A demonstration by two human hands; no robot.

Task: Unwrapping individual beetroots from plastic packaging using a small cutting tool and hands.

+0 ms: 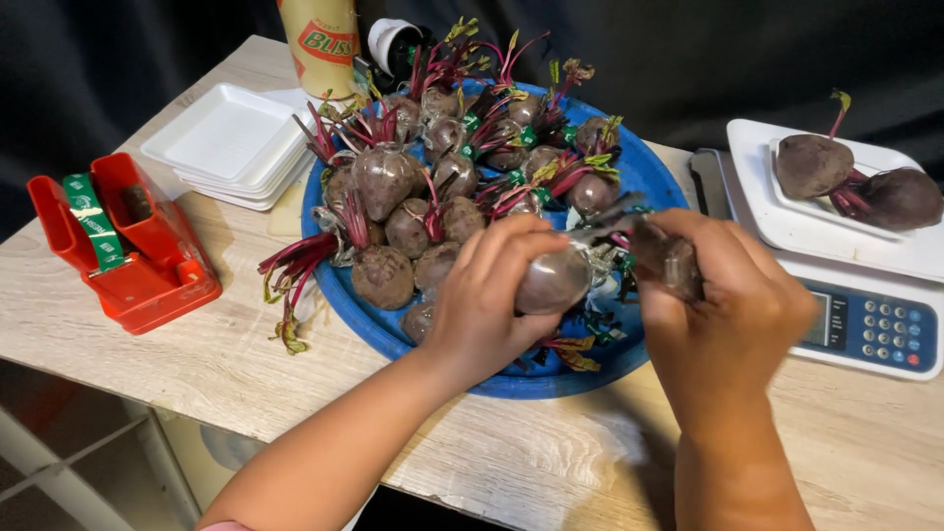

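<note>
The left hand (492, 295) is gripping a plastic-wrapped beetroot (554, 279) over the blue tray (649, 177) while the right hand (723, 295) is clutching its twisted wrap end (664, 258), best kept taut.

We find open tabletop (197, 364) in front of the blue tray (339, 315), between the red tape dispenser (128, 246) and the scale (865, 324). Piled beetroots (383, 177) crowd the tray; behind, white trays (226, 138) and what looks like a film roll (320, 39) block reach.
</note>
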